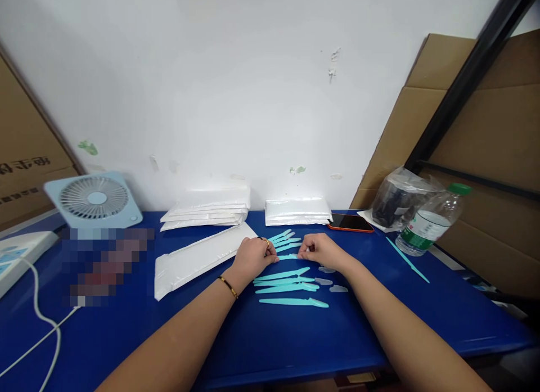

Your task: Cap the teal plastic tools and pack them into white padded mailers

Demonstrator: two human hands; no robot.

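Between my two hands lies a turquoise eyebrow razor (pixel 288 257), level and just over the table. My left hand (pixel 254 258) pinches its left end with thumb and fingers, and my right hand (pixel 319 251) pinches the right end; those fingers partly hide the razor's tip. Several more turquoise razors (pixel 284 283) lie in a loose row nearer to me, with one razor (pixel 293 302) closest. Behind my fingers is another group of razors (pixel 283 238), partly covered by my left hand. Small clear blade caps (pixel 338 289) rest beneath my right forearm.
A white padded envelope (pixel 194 262) lies left of my left hand, with stacks of white envelopes (pixel 206 205) along the wall. A phone (pixel 351 223), a bottle (pixel 432 220) and a lone razor (pixel 408 260) are on the right. A fan (pixel 96 199) stands at left.
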